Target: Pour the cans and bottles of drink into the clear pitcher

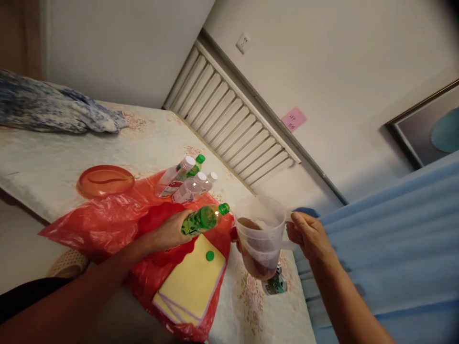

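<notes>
My left hand (172, 231) is wrapped round a green-labelled plastic bottle (201, 220), which leans with its neck toward the pitcher. My right hand (308, 233) grips the handle of a clear plastic pitcher (260, 239) that holds brown liquid. The bottle's mouth is left of the pitcher's rim and seems apart from it. Below the bottle, a green cap (210, 256) lies on folded yellow cloths (193, 282). These rest on a red plastic bag (107, 215) spread over the table. Behind the pitcher, a can (275, 283) is partly hidden.
Several bottles with white or green caps, including a clear bottle (190, 187), stand behind the bag. An orange-red lid (105, 180) lies to the left, near a blue-white cloth (60, 107). A radiator (229, 114) lines the wall; a blue curtain (387, 239) hangs at right.
</notes>
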{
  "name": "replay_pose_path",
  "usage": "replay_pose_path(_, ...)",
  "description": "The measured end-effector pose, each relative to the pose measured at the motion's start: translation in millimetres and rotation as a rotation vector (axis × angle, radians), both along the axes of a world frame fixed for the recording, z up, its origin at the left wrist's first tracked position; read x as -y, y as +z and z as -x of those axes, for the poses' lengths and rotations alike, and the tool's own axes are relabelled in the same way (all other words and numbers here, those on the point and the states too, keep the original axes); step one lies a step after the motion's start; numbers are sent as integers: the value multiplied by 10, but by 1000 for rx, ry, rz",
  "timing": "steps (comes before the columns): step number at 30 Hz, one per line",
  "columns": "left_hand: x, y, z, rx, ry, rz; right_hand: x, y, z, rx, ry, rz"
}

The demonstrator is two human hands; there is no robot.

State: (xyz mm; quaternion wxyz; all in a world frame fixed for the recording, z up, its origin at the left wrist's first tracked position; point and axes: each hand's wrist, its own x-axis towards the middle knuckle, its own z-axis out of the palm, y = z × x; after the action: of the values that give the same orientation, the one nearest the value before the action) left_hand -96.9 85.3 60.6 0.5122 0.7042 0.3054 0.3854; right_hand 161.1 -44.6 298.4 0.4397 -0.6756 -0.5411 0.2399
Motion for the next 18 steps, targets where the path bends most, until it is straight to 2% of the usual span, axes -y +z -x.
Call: replay_pose_path(18,-3,-2,-12,11,6,-16,-80,100,-83,119,46,57)
